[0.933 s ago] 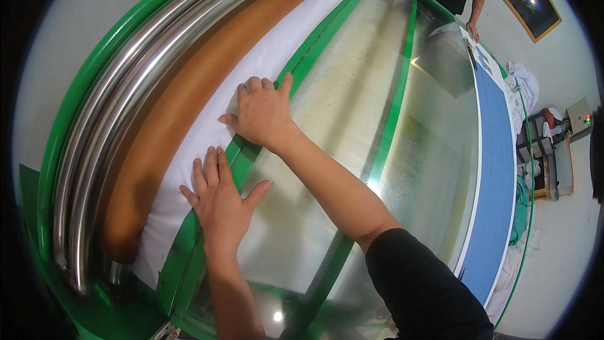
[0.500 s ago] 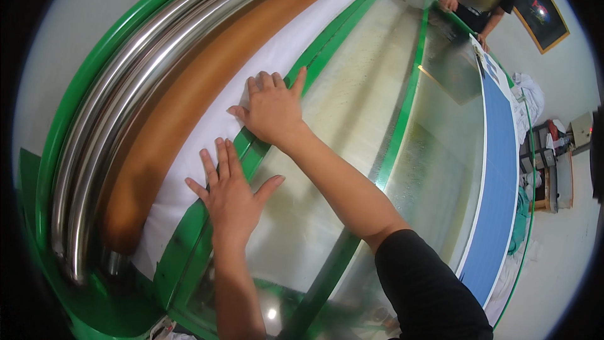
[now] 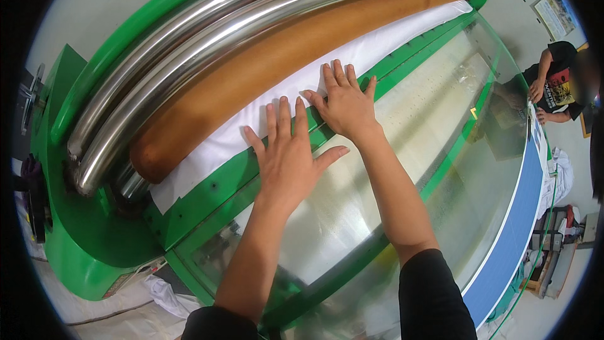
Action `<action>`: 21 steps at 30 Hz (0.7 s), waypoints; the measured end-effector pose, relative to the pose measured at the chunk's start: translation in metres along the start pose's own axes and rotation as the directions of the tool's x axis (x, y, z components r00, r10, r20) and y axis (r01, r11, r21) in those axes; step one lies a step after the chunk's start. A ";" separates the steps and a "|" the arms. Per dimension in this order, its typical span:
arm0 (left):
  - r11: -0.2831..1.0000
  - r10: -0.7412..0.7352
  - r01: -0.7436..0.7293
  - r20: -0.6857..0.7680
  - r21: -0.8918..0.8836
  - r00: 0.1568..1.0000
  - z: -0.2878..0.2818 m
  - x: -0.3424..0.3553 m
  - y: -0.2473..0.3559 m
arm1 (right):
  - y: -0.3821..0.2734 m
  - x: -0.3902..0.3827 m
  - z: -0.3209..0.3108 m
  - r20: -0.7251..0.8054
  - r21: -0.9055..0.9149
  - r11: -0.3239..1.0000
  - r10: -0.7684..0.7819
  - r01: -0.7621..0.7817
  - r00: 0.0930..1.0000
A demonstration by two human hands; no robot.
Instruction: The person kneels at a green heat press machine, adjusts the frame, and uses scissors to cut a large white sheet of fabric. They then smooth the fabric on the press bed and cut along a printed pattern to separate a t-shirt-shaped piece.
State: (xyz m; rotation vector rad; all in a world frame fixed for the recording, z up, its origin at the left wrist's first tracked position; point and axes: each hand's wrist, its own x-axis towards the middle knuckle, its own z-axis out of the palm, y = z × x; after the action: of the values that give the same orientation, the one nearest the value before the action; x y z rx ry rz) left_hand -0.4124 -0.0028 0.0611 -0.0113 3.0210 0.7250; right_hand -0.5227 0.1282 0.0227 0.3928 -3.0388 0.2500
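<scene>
our view has just swung, so more of the green housing [image 3: 94, 239] at the left end now shows, and our 2 hands have drawn closer: the right thumb is now just beside the left index finger. neither hand grips anything; left hand [image 3: 284, 164] and right hand [image 3: 349, 110] are both spread flat, fingertips on the white cloth [image 3: 211, 154], palms toward the green strip [image 3: 214, 190]. the cloth lies as a long band between that strip and the brown roller [image 3: 251, 82]. we judge that the work has shifted little, since our fingers are on the cloth as they were a moment ago. the brown roller, with 2 steel rollers [image 3: 107, 158] behind it, closes off the far side just past our fingertips. nearer us stretches the clear surface [image 3: 346, 189], with a blue sheet [image 3: 503, 267] along its right edge. a co-worker [image 3: 560, 85] stands at the far right, hands near the sheet's far end.
</scene>
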 end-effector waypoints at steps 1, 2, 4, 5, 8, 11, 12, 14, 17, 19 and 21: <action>0.998 0.013 -0.012 -0.020 0.053 1.000 0.003 0.001 -0.004 | 0.000 -0.001 -0.001 0.005 -0.004 1.000 0.004 -0.004 1.000; 0.994 0.029 -0.025 -0.038 0.107 0.999 0.004 0.002 -0.007 | 0.000 -0.001 -0.002 0.001 -0.008 1.000 0.005 -0.005 1.000; 0.998 -0.025 0.025 0.010 0.052 1.000 0.005 0.001 -0.010 | -0.001 -0.001 -0.001 -0.006 -0.014 1.000 0.003 -0.003 1.000; 0.999 -0.049 0.048 0.036 0.026 0.998 0.004 0.001 -0.011 | -0.003 -0.002 -0.001 -0.003 -0.010 1.000 0.002 -0.002 1.000; 0.994 -0.047 0.032 0.141 0.109 0.989 -0.003 0.001 -0.005 | -0.002 0.000 0.001 0.004 -0.002 1.000 0.011 -0.011 1.000; 0.994 -0.059 0.041 0.176 0.105 0.983 -0.007 0.003 -0.002 | -0.003 0.004 0.006 0.007 0.022 0.999 0.040 -0.041 0.999; 0.993 -0.057 0.037 0.178 0.114 0.982 -0.008 0.003 -0.003 | -0.006 0.005 0.000 0.037 0.051 0.997 0.054 -0.056 0.998; 0.995 -0.046 0.029 0.193 0.090 0.980 -0.009 0.004 -0.005 | -0.003 0.008 0.007 -0.010 -0.013 0.999 0.037 -0.037 0.999; 0.997 -0.072 0.062 0.208 0.052 0.975 -0.009 0.012 -0.010 | -0.002 0.006 -0.008 0.110 0.062 0.998 0.019 -0.026 0.994; 0.997 -0.021 0.006 0.189 0.079 0.982 -0.004 0.013 -0.013 | 0.002 -0.010 -0.012 0.117 0.117 0.993 0.019 -0.032 0.993; 0.994 0.046 -0.061 0.159 0.093 0.986 0.000 0.016 -0.024 | 0.006 -0.032 -0.028 0.203 0.263 0.963 0.009 -0.063 0.979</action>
State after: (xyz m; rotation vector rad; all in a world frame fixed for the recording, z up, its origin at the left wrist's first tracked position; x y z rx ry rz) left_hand -0.4285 -0.0241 0.0495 0.1236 2.9118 0.5530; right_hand -0.4918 0.1471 0.0465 0.4010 -3.2177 0.6701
